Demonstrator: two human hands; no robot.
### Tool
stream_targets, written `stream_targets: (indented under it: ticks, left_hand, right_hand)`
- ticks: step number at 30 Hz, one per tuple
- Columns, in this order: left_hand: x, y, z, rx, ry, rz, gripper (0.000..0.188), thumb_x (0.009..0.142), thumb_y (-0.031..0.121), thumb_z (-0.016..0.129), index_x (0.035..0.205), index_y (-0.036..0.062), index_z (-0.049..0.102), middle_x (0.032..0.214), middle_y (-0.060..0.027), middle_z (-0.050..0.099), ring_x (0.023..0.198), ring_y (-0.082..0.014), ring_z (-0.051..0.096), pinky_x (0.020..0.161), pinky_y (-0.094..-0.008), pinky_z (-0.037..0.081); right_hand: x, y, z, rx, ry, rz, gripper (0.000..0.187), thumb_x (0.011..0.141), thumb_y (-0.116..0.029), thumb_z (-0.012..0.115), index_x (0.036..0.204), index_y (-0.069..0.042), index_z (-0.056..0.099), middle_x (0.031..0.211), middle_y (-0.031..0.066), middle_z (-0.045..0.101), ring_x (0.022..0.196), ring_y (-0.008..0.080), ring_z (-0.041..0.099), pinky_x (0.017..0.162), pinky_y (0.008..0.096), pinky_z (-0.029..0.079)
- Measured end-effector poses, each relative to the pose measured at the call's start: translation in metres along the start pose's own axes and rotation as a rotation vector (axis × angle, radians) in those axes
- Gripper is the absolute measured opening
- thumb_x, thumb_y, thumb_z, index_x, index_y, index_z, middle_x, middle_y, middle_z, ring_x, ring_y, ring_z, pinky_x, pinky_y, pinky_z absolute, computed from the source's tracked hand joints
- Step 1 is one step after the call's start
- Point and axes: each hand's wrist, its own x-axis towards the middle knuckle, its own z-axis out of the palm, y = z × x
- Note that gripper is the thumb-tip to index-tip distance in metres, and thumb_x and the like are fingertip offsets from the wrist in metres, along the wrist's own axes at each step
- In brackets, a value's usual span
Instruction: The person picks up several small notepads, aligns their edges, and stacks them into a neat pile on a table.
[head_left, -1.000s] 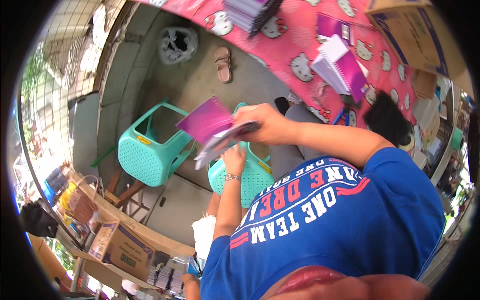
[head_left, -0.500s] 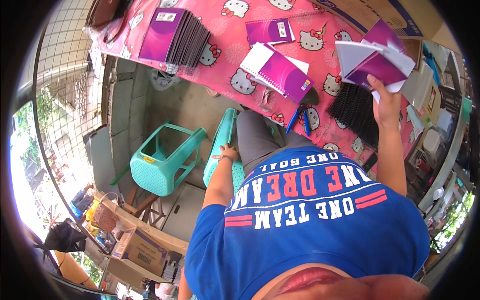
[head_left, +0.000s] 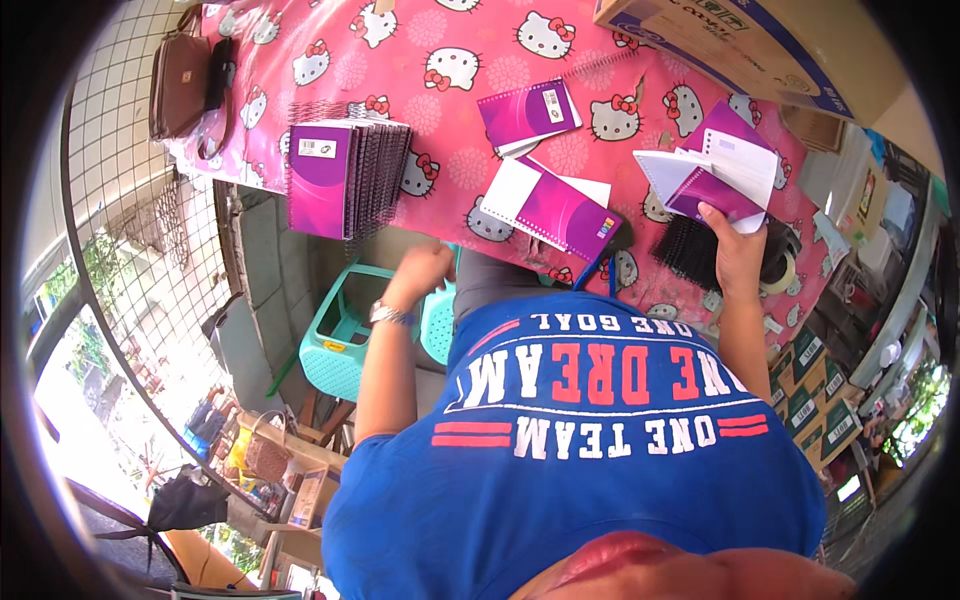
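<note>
In the head view, a pink cloth point(head_left: 455, 130) printed with white cat faces covers the table. A metal mesh point(head_left: 110, 130) runs up the left side, with a grey block wall point(head_left: 265, 240) beside it. A brown bag point(head_left: 180, 85) lies at the table's far left, and a big carton point(head_left: 740, 50) stands at the upper right. Smaller boxes point(head_left: 820, 400) are piled beyond the person's right arm.

The right hand point(head_left: 738, 250) pinches a fanned-out loose notebook point(head_left: 715, 195), thumb on top, over the table's right part. It has purple covers, and its white sheets are splayed, one with a row of holes along its edge. The left hand point(head_left: 425, 272) is near the table edge, fingers bent; whether it is closed on anything, I cannot tell.

Counted: one loose notebook in the hand; two purple notebooks point(head_left: 570, 210) lying apart on the cloth; one stack of notebooks point(head_left: 320, 190), too tight to count; one heap of black coils point(head_left: 690, 250) beside the right hand; one tape roll point(head_left: 778, 275); one blue-handled tool point(head_left: 612, 278), partly hidden; two green stools point(head_left: 345, 370).
</note>
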Motion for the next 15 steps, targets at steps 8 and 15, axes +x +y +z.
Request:
stream_targets:
  ticks: [8,15]
  left_hand:
    - [0.025,0.070,0.027,-0.265,0.438,0.493,0.019,0.085,0.017,0.071,0.092,-0.0007,0.068,0.088,-0.0064,0.068,0.072,-0.0131,0.060,0.064,-0.0282,0.049]
    - [0.014,0.063,0.039,-0.008,0.895,0.887,0.014,0.081,0.010,0.074,0.082,-0.0001,0.065,0.070,-0.0076,0.060,0.057,-0.0160,0.057,0.053,-0.0279,0.045]
  right_hand:
    - [-0.007,0.000,0.024,-0.005,0.073,-0.065,0.024,0.081,-0.002,0.077,0.103,0.004,0.068,0.098,0.0036,0.070,0.090,0.0104,0.062,0.084,0.0260,0.048]
    - [-0.047,0.058,0.026,0.310,0.297,-0.134,0.039,0.081,0.003,0.074,0.118,0.006,0.060,0.112,0.0081,0.065,0.101,0.0153,0.062,0.092,0.0311,0.047]
